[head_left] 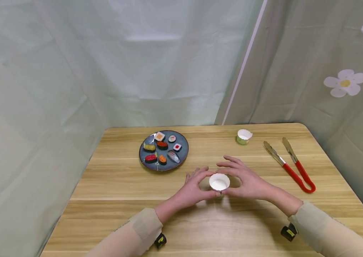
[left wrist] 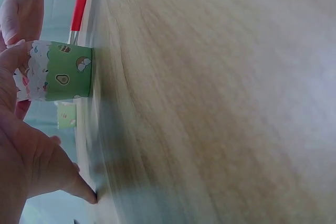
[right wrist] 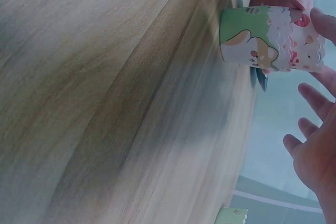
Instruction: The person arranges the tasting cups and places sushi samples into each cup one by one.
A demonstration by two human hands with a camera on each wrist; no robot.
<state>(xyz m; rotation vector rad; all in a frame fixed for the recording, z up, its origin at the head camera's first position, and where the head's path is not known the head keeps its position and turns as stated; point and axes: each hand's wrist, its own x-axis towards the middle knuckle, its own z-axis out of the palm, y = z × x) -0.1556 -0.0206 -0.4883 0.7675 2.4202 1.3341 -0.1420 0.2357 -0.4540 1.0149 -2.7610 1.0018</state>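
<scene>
At the front middle of the table, my two hands hold a stack of paper baking cups [head_left: 219, 182] between them. The outer cup is green with small animal and avocado prints; a white, pink-patterned scalloped cup [right wrist: 306, 51] rises out of it. My left hand [head_left: 196, 188] grips the left side, thumb in front and index finger behind, near the rim. My right hand [head_left: 247, 182] pinches the right side the same way, its other fingers spread behind. Upright, the stack has its green base right at the tabletop in the left wrist view.
A blue plate [head_left: 184, 144] with several sushi pieces [head_left: 162, 145] stands at the back left. Another green paper cup [head_left: 243, 138] is at the back right. Metal tongs with red handles [head_left: 293, 176] lie spread on the right. Curtains hang behind the table [head_left: 120, 182].
</scene>
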